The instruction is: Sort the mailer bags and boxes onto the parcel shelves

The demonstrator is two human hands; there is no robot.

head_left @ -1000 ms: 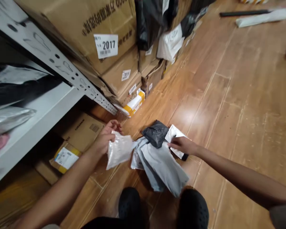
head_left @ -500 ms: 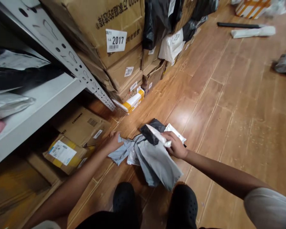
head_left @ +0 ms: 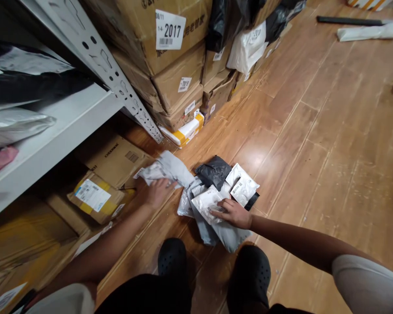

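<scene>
A small heap of mail bags lies on the wooden floor in front of my black shoes. My left hand (head_left: pixel 157 192) grips a grey poly bag (head_left: pixel 170 168) and lifts its end off the floor. My right hand (head_left: pixel 232 213) rests with fingers spread on a clear-white packet (head_left: pixel 205 203) on top of the heap. Beside them lie a black bag (head_left: pixel 214 171) and a white labelled packet (head_left: pixel 244 188). More grey bags (head_left: pixel 229 233) sit under my right hand.
A white metal shelf (head_left: pixel 68 117) with bagged parcels stands at the left, cardboard boxes (head_left: pixel 111 174) beneath it. Stacked cartons (head_left: pixel 170 56), one labelled 2017, rise behind. A yellow-white box (head_left: pixel 185 133) lies at their foot. A white roll (head_left: pixel 370 31) lies far right.
My left hand has pulled the grey bag up and to the left. My right hand has put the white packet down on the heap and now lies flat on it.
</scene>
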